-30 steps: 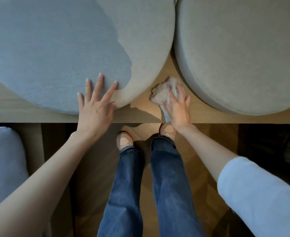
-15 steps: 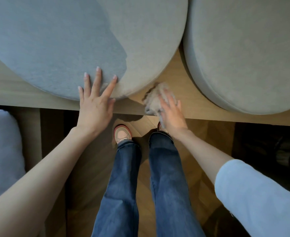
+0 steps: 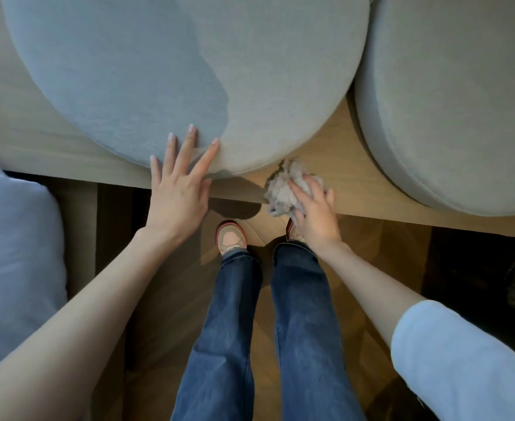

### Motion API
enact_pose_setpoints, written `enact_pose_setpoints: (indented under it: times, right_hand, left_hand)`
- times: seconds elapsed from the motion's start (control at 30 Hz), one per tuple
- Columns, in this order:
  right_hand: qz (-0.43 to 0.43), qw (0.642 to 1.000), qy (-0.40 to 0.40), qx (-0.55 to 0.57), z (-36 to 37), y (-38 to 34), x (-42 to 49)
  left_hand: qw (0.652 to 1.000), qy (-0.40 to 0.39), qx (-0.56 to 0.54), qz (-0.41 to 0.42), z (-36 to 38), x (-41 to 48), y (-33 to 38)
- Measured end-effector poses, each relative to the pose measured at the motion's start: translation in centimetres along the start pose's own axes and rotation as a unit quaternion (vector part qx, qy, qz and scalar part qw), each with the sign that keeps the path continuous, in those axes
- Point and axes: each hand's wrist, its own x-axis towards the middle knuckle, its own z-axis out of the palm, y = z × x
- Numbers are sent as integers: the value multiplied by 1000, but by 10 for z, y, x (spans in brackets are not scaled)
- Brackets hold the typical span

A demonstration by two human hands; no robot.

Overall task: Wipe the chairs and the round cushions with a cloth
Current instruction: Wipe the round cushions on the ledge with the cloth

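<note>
Head view: I see the left cushion (image 3: 159, 71) and right cushion (image 3: 462, 101) side by side on a wooden seat (image 3: 359, 189). The left hand (image 3: 177, 196) lies flat, fingers spread, on the left cushion's near edge. The right hand (image 3: 314, 214) clutches the crumpled cloth (image 3: 282, 189) on the seat between them.

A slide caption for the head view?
Left hand rests on round cushion; right hand holds cloth on wooden seat.

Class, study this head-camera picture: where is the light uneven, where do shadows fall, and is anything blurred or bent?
Head view: the left cushion is half bluish shade, half warm light; a dark shadow lies below the bench edge beside the left hand; the cloth under the right hand looks soft.
</note>
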Motion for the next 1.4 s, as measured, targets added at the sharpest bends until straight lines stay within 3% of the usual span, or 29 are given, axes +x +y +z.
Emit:
enact_pose_setpoints:
  times: [0.1,0.3,0.43,0.53,0.73,1.0,1.2,1.4]
  right_hand:
    - [-77,997,-17,-25,21,-41,5]
    - [-100,993,-22,-56,42,-81,10]
    - [-221,965,-111,-91,34,-110,7]
    - [-287,952,-98,-50,21,-148,-5]
    - [-280,958,-5,52,-13,-221,-2]
    - [-296,953,-19,63,-21,-326,56]
    - [-316,948,18,33,-43,-379,124]
    - [-278,957,84,4,-90,-401,221]
  left_hand:
    - [1000,5,-9,-25,-4,-13,-17]
    - [993,26,-61,-100,-7,-40,-50]
    - [982,50,-103,-149,-12,-65,-64]
    - [960,90,-173,-201,-21,-85,-68]
    - [898,178,-287,-280,-46,-118,-73]
    - [840,249,-389,-283,-83,-110,-105]
    - [828,249,-409,-290,-106,-72,-141]
    - [831,224,-429,-273,-131,-2,-163]
